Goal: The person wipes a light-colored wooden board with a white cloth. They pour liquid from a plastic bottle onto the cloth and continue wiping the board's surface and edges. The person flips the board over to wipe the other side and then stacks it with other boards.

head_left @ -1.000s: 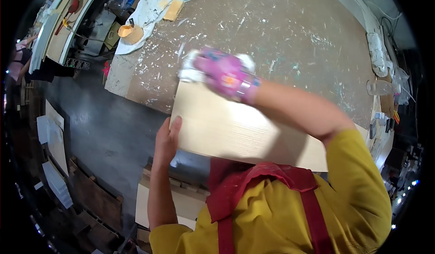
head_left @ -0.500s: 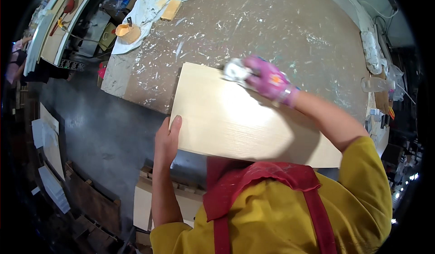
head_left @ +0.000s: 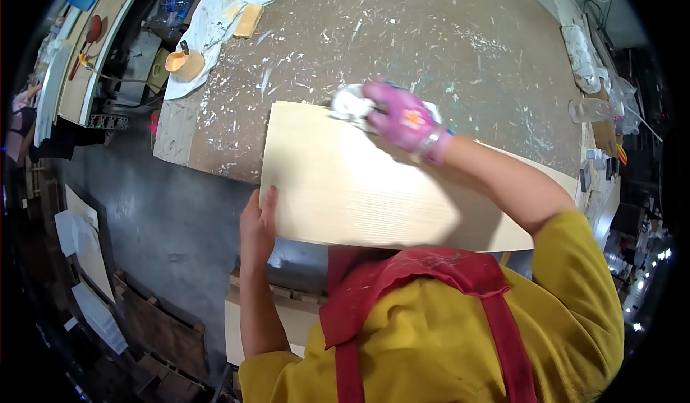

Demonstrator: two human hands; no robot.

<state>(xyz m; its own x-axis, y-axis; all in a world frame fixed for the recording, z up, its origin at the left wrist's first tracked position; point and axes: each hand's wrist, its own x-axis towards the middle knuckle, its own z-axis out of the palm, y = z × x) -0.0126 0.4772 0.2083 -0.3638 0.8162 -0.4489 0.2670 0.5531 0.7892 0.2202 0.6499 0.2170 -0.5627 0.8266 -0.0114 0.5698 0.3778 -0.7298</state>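
A pale, flat rectangular wooden board [head_left: 330, 180] lies partly on the workbench, its near edge reaching past the bench toward my body. My bare left hand [head_left: 257, 220] is closed on the board's left edge near the front corner, thumb on top and the other fingers mostly hidden. A pink glove with a flower on its back covers my right hand [head_left: 404, 119]. It holds a bunched white cloth [head_left: 350, 104] against the board's far edge. Some white also shows behind the glove. My right forearm crosses the board and casts a shadow on it.
The brown workbench [head_left: 345, 36] is speckled with white paint marks. At its far left are a tub of orange-tan paste [head_left: 185, 64], a white cloth sheet [head_left: 215, 26] and a yellow block [head_left: 248, 21]. A clear plastic bottle [head_left: 593, 110] lies far right. Panels [head_left: 100, 317] stand on the left floor.
The whole view has shifted slightly. My right hand and the cloth stay at the board's far edge, perhaps a little further left. My left hand keeps its grip on the left edge.
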